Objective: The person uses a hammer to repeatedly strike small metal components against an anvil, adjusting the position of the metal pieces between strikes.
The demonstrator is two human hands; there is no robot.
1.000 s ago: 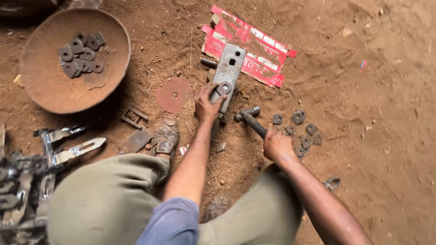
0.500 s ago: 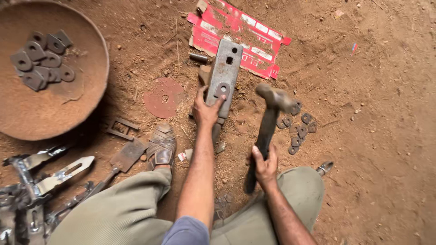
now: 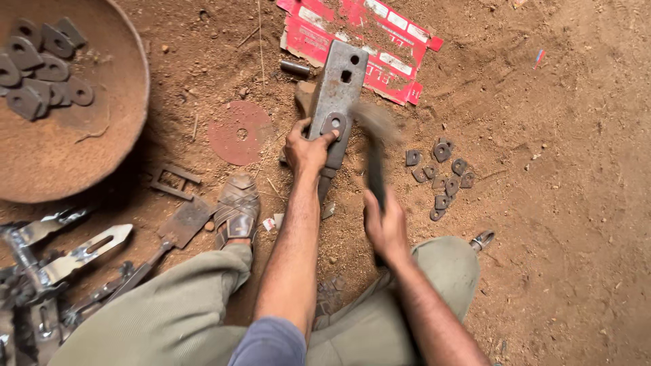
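The person sits on bare dirt ground (image 3: 556, 203) with knees drawn up, and both hands work at a grey steel block (image 3: 337, 95) that lies on the ground in front of them, its far end reaching onto a torn red and white cardboard sheet (image 3: 359, 34). The left hand (image 3: 308, 150) is closed around the near end of the block, thumb and fingers pinching a small flat metal piece with a hole (image 3: 334, 125) against its top face. The right hand (image 3: 385, 227) is wrapped tight around the dark handle of a hammer (image 3: 375, 159), whose head is a motion-blurred smear just right of the block, so whether it touches the metal cannot be told. To the right of the hammer, a loose cluster of small holed metal pieces (image 3: 441, 176) lies on the ground, apart from the block. Left of the block lies a flat reddish disc (image 3: 241, 133) with a centre hole. A sandalled foot (image 3: 237, 207) rests just beside the left forearm. At the upper left of the view sits a wide rusty pan (image 3: 88, 156) holding more holed pieces (image 3: 41, 57). Bright metal brackets (image 3: 74, 251) lie piled at the lower left of the view.
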